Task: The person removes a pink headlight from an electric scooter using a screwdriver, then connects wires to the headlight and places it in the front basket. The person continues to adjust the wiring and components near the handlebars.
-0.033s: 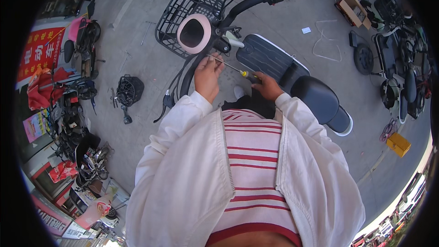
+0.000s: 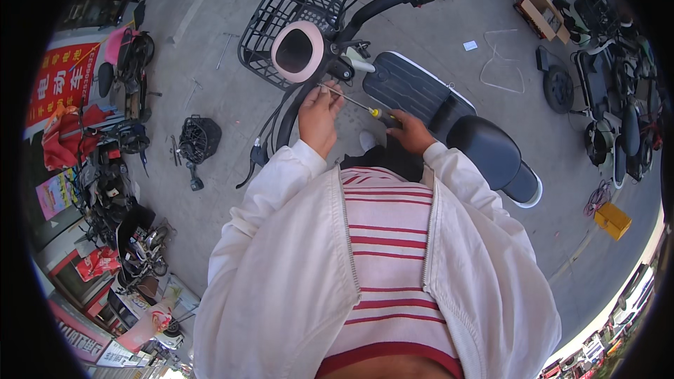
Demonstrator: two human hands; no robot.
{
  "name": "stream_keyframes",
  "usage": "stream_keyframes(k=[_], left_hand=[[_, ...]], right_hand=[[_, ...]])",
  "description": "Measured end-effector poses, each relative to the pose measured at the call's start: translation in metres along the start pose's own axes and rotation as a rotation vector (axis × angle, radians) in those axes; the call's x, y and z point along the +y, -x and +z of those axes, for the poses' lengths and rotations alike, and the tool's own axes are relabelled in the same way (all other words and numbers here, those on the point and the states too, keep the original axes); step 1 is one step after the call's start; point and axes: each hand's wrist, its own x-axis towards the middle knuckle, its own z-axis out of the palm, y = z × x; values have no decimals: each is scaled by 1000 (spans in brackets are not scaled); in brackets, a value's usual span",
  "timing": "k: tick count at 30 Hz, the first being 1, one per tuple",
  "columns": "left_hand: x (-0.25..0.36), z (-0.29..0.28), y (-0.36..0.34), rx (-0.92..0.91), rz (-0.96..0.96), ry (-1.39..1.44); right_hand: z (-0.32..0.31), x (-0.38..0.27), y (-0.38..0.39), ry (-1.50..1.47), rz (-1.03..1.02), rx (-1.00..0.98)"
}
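Left of the screwdriver (image 2: 377,113), red signage (image 2: 63,83) bears writing.

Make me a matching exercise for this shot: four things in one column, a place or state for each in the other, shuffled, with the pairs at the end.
1. Screwdriver
2. Cardboard box
3. Front basket
4. Yellow box

A. On the ground beside a coiled cable
B. Handle in the right hand
C. Black, next to the pink-rimmed panel
D. Standing open at the upper right

Pairs: 1-B, 2-D, 3-C, 4-A
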Motion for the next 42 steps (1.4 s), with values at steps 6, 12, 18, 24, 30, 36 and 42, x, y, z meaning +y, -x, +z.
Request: stream_keyframes(k=[6, 12, 18, 24, 30, 36, 42], left_hand=[[2, 4, 2, 6, 2, -21], [-1, 0, 0, -6, 15, -28], [0, -1, 0, -22, 16, -60], [1, 1, 1, -44, 18, -51], [-1, -1, 0, -26, 27, -54], [0, -1, 0, -29, 26, -51], [1, -1, 0, -42, 15, -20]], right_hand=[[6, 24, -7, 84, -130, 56], [-8, 7, -12, 75, 35, 55], [-2, 16, -12, 37, -12, -13], [-3, 20, -20, 168, -8, -31], [0, 14, -14, 160, -13, 78], [-3, 28, -22, 204, -33, -61], [1, 19, -17, 125, 16, 56]])
